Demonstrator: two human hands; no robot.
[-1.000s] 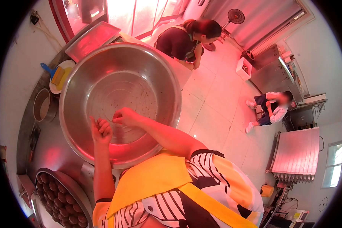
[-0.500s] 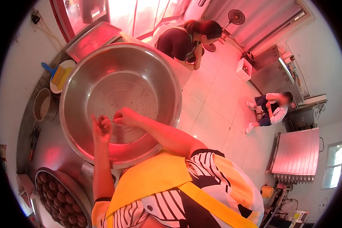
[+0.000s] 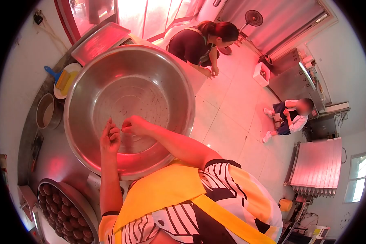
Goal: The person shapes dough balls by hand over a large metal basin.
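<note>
Left hand (image 3: 111, 139) is loosely curled, right hand (image 3: 135, 125) looks pinched, probably for finer control; can't tell if either's holding anything; big metal bowl (image 3: 122, 63) is right under both, so it'd likely catch crumbs.

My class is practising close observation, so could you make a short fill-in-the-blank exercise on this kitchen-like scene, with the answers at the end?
1. The left hand and the ____ hand are both over the large metal basin.
2. The brush resting on the white dish has a ____ handle.
3. The pan of brown balls is in the picture's lower ____ corner.
4. The number of other people in view is ____.

Missing words: right; blue; left; two.
</note>
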